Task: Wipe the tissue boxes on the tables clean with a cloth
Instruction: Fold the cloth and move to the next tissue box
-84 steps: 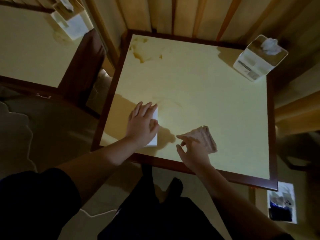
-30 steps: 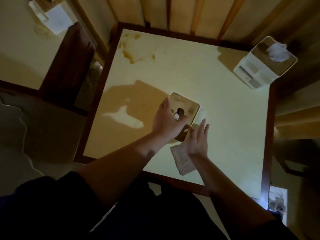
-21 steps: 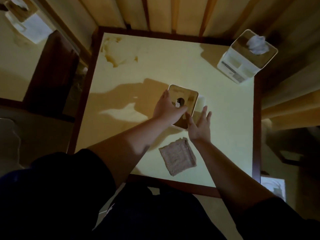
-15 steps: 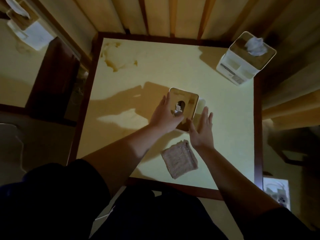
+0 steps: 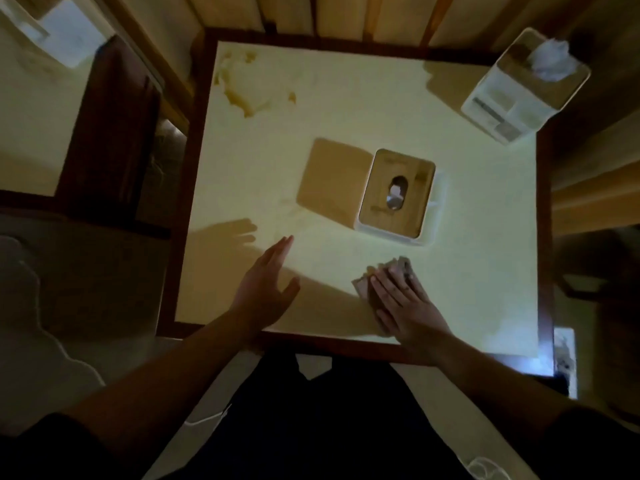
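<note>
I'm seeing the right hand [image 5: 403, 301] lying flat, fingers straight, pressing the cloth [image 5: 381, 282] near the tabletop's [image 5: 485, 271] front edge. Left hand [image 5: 266, 284] is hovering spread, holding nothing. Nearest tissue box [image 5: 396, 197] is standing mid-tabletop, w/ nothing bracing it; wiping it one-handed risks sliding or tipping it. Second box [image 5: 519, 93] is sitting at the far right corner, close to the edge.

Your right hand [image 5: 403, 306] lies flat, fingers straight, on the folded cloth [image 5: 381, 282] near the counter [image 5: 467, 271] front edge. Your left hand [image 5: 266, 289] hovers open, holding nothing. Wood-lidded tissue box [image 5: 396, 197] stands mid-counter; second tissue box [image 5: 523, 91] at far right corner.
</note>
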The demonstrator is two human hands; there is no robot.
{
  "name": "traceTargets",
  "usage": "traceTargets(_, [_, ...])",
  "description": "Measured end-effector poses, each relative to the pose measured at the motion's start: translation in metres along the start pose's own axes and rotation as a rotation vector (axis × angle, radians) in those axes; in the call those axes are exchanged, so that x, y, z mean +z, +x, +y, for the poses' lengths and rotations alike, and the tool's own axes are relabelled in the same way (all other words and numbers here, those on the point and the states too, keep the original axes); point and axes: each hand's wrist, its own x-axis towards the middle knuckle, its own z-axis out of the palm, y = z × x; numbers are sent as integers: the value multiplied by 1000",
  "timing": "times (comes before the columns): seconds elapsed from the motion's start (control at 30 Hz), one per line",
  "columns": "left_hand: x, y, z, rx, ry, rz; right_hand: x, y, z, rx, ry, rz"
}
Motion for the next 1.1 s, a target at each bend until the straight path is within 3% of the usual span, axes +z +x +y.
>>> traceTargets(0.4, [-27,-26,-124,-128,138,49,38,13,-122,453,42,-21])
traceTargets(0.73, [-37,-37,-180,-201,50,161,46,82,-244,378,84,-49])
traceTargets(0.9, [-42,-40,-181,-178,-105,203,39,124,-281,474,141,-54])
traceTargets(1.1, [-46,-38,-181,-239,-155,211,15,212,-295,264,118,-42])
